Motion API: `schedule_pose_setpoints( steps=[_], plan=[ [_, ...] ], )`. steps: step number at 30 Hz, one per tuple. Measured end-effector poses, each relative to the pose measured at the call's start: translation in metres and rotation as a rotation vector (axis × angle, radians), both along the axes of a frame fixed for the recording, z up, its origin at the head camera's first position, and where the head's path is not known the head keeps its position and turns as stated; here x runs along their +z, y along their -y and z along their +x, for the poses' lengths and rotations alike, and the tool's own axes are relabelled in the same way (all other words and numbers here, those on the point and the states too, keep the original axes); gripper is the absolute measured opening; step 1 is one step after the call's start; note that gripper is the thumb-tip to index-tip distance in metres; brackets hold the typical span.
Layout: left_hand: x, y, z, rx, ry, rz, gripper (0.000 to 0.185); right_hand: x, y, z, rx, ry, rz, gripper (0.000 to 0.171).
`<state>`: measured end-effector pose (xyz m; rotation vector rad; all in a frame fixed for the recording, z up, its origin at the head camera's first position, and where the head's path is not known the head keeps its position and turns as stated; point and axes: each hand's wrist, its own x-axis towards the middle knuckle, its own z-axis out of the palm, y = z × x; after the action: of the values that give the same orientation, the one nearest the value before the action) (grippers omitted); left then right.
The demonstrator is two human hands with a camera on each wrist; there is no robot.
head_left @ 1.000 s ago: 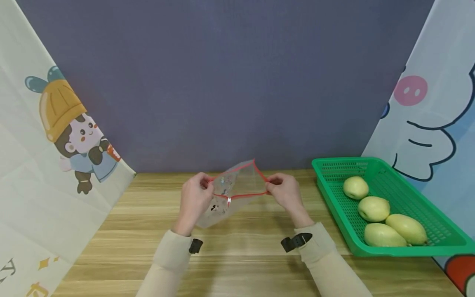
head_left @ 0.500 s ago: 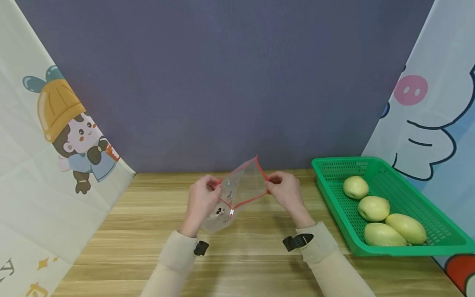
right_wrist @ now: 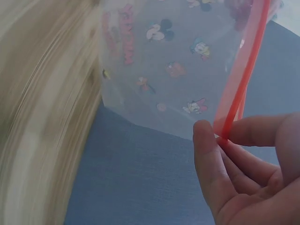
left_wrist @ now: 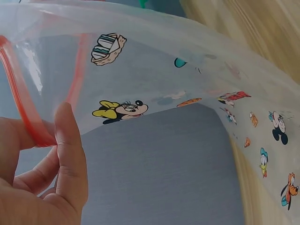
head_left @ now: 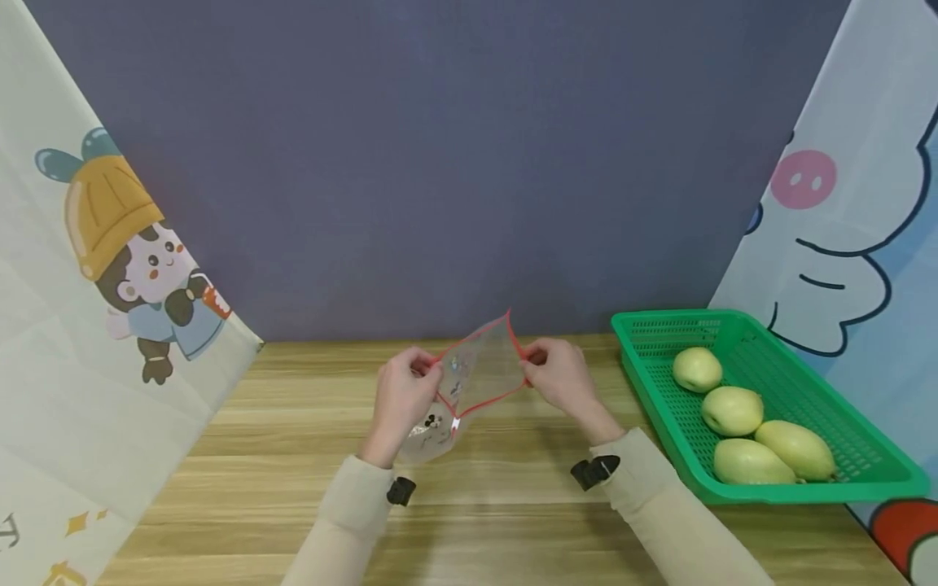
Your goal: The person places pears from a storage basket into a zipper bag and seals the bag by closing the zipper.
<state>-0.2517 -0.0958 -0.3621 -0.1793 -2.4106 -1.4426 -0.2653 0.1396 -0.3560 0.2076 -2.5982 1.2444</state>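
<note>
A see-through zipper bag point(head_left: 487, 366) with cartoon prints and a red zip edge is stretched between my two hands over the table. Its mouth gapes in a diamond shape, and a white slider point(head_left: 456, 423) sits at the near corner. My left hand point(head_left: 407, 393) pinches the red edge at the left, thumb against fingers, as the left wrist view also shows. Opposite it, my right hand point(head_left: 563, 378) pinches the red edge on the right side. In the right wrist view the bag's printed wall point(right_wrist: 159, 65) hangs away from the fingertips.
At the right stands a green plastic basket point(head_left: 659, 423) holding several pale yellow-green fruits point(head_left: 733, 411). The wooden table point(head_left: 293, 456) meets a dark grey-blue panel point(head_left: 440, 163) at the back. Printed cloths flank both sides, with a cartoon figure point(head_left: 154, 277) on the left one.
My left hand has moved a little to the right, toward the right hand. The bag's mouth has spread from a flatter shape into a wider diamond, its near corner lower in view.
</note>
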Motion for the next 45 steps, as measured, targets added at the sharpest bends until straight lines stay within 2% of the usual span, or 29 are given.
schedule_pose_setpoints(
  steps=[10, 19, 29, 38, 45],
  plan=[
    [-0.004, -0.003, 0.0, 0.002, -0.015, 0.003, 0.006, 0.007, -0.001, 0.002, 0.05, 0.041, 0.195, 0.016],
    [-0.004, -0.004, 0.0, 0.0, -0.016, 0.009, 0.007, 0.014, -0.003, 0.005, 0.081, 0.058, 0.257, 0.019],
    [-0.005, -0.004, -0.001, 0.003, -0.023, -0.001, 0.007, 0.021, -0.009, 0.01, 0.09, 0.062, 0.345, 0.014],
    [-0.008, -0.004, -0.001, 0.001, -0.029, -0.004, 0.008, 0.033, -0.022, 0.018, 0.11, 0.02, 0.47, 0.026],
    [-0.008, -0.004, -0.001, -0.004, -0.029, -0.001, 0.008, 0.04, -0.033, 0.021, 0.097, 0.045, 0.544, 0.037]
  ],
)
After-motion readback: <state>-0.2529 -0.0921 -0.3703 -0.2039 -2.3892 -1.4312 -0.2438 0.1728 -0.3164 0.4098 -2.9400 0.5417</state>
